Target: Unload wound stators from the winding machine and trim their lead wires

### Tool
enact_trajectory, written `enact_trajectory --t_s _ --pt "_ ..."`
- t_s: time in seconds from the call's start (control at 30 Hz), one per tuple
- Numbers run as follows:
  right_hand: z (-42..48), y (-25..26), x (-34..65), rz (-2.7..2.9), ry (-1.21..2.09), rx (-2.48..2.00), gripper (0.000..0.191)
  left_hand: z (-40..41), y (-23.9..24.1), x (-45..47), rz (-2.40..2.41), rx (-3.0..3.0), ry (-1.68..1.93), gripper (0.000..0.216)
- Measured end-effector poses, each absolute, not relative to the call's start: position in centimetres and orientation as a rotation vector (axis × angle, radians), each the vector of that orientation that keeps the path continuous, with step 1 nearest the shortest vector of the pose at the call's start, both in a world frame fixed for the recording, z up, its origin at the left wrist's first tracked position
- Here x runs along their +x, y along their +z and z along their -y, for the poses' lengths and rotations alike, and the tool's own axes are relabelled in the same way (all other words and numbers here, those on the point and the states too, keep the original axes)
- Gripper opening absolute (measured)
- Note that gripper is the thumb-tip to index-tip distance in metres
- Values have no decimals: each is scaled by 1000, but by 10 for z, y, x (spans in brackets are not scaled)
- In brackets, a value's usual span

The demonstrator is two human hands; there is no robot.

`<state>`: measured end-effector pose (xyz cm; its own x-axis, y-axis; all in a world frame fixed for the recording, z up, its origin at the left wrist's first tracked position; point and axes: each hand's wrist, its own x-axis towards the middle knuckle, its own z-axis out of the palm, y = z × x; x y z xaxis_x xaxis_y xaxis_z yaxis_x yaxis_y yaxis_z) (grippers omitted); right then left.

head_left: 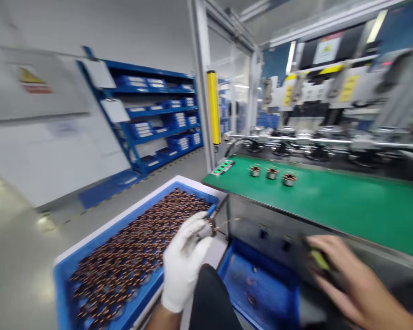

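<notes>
My left hand (186,256), in a white glove, curls its fingers round a small metal part (205,229) with thin wires at its side. It looks like a copper-wound motor stator, though the fingers hide much of it. The hand is over the right edge of a blue tray (64,275) filled with copper-wound stators (141,238). My bare right hand (347,279) is smeared by motion at the lower right. Its fingers are closed round a yellow-green and black tool (319,259), whose kind I cannot make out.
Three stators (271,173) stand in a row on the green work mat (337,197). Behind them runs a machine with a metal rail (313,140). A blue bin (261,293) with small scraps sits below the bench edge. Blue shelving (158,110) stands farther back.
</notes>
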<state>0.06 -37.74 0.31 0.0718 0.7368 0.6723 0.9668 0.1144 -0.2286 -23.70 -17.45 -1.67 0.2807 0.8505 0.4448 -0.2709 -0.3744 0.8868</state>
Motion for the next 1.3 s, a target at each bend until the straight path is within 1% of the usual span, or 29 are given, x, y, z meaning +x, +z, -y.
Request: enact_trajectory --t_s 0.03,0.1,0.17,0.2,0.27,0.5,0.8,0.97,1.3 --pt "379 -4 -9 1695 -293 -1716 43 175 -17 -237 -556 1514 1340 25" --pt "371 -17 -28 1656 46 -1713 54 175 -19 -236 -561 1554 1345 30" --pt "356 -27 -43 1597 381 -1566 62 176 -19 -235 -560 1594 1336 32" --pt "348 -30 -48 1580 494 -1467 64 177 -19 -235 -552 1613 1330 32" --pt "338 -32 -56 1575 592 -1299 68 182 -18 -236 -524 1645 1324 32" --pt "334 -36 -60 1595 599 -1099 77 194 -18 -233 -506 1648 1262 32" --pt "329 -41 -63 1562 573 -1021 80 195 -18 -229 -476 1698 1258 31" --pt "328 -42 -64 1580 496 -1033 77 194 -18 -231 -446 1726 1274 32" --pt "327 -45 -65 1584 463 -1120 74 193 -16 -231 -449 1750 1269 30"
